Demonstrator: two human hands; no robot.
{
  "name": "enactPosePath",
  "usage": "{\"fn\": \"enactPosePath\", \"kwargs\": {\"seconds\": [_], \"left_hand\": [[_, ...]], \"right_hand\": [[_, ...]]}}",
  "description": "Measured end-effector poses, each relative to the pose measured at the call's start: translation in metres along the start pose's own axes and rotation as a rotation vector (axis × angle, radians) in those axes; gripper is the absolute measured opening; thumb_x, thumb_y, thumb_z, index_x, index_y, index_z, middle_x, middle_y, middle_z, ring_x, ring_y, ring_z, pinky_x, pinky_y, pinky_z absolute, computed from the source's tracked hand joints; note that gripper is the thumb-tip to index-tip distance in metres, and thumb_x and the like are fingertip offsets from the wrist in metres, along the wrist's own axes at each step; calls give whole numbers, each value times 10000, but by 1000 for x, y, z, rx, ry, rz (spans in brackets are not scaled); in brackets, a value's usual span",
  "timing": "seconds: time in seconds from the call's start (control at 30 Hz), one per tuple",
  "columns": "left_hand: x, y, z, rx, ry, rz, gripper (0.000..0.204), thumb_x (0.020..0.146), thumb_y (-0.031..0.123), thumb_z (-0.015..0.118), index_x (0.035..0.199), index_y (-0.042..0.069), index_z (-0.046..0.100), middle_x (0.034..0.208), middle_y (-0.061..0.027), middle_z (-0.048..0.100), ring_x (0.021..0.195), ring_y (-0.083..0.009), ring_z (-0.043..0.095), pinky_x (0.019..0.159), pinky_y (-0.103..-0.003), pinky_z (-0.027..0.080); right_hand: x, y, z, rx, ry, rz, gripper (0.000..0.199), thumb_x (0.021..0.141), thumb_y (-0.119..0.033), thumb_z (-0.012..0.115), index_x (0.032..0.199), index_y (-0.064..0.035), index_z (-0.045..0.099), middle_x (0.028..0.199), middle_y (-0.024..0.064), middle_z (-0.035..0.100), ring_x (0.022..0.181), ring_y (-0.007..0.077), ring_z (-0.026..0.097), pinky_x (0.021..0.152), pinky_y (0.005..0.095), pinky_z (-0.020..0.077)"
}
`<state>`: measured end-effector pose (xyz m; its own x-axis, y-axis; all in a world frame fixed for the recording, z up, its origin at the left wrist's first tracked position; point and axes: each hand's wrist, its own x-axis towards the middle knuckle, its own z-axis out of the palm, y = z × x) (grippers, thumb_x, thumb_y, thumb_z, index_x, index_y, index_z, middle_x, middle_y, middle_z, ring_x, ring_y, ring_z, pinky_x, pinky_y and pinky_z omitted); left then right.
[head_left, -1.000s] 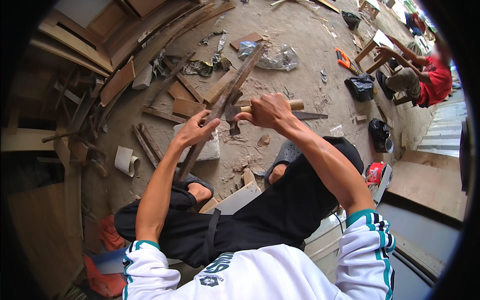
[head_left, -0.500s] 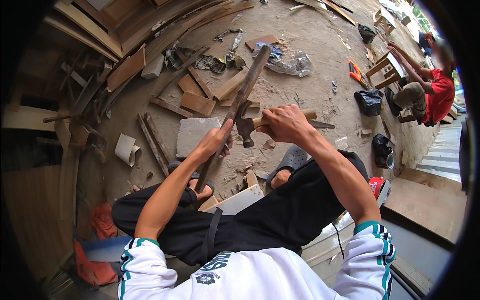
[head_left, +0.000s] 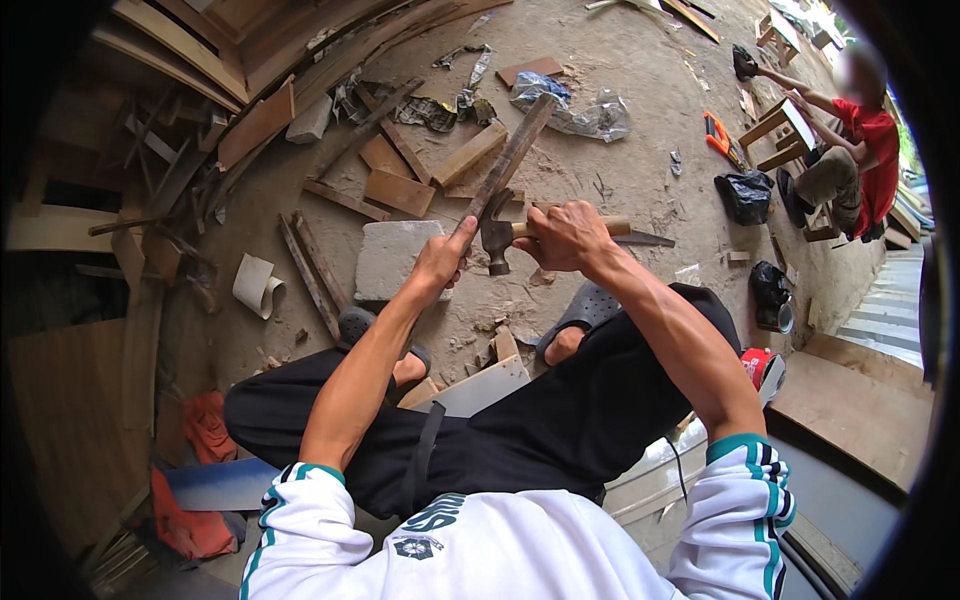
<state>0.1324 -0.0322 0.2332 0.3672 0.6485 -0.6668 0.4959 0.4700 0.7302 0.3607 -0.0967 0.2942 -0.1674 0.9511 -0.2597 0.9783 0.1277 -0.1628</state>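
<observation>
Left hand (head_left: pixel 441 262) is gripping a wooden strip (head_left: pixel 511 154), apparently for steadying it, while right hand (head_left: pixel 572 236) is gripping a hammer (head_left: pixel 496 244) just beside.

With our left hand (head_left: pixel 438 264) we grip a long brown wooden strip (head_left: pixel 516 145); our right hand (head_left: pixel 568 238) holds a dark-headed, wooden-handled claw hammer (head_left: pixel 496 243) near it.
</observation>
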Motion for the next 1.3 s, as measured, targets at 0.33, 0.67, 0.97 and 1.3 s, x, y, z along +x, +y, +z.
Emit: {"fn": "enactPosePath", "kwargs": {"seconds": [0.33, 0.67, 0.97, 1.3], "left_hand": [[33, -4, 11, 235, 123, 23, 813, 840, 834, 442, 556, 79, 537, 524, -42, 507, 475, -181, 510, 474, -360, 390], [50, -1, 12, 415, 156, 5, 873, 819, 871, 394, 585, 55, 597, 575, -109, 597, 541, -254, 617, 590, -411, 475], [66, 11, 14, 509, 178, 46, 898, 822, 864, 403, 622, 30, 667, 686, -161, 665, 720, -310, 659, 708, -443, 479], [67, 25, 26, 562, 159, 102, 905, 817, 866, 416, 628, 10, 643, 624, -152, 628, 640, -283, 639, 617, -445, 470]], "right_hand": [[4, 7, 15, 29, 41, 90, 560, 898, -541, 621, 819, 5, 715, 733, 198, 699, 729, 347, 716, 632, 438, 555], [6, 6, 25, 67, 3, 162, 544, 892, -530, 622, 781, -9, 734, 778, 196, 713, 778, 340, 723, 687, 421, 567], [8, 11, 22, 123, 2, 256, 501, 885, -500, 621, 781, -25, 743, 754, 189, 708, 738, 341, 719, 664, 426, 560], [-4, 16, 15, 161, 4, 309, 495, 886, -488, 622, 806, -15, 748, 787, 197, 716, 748, 358, 718, 676, 429, 559]]}}
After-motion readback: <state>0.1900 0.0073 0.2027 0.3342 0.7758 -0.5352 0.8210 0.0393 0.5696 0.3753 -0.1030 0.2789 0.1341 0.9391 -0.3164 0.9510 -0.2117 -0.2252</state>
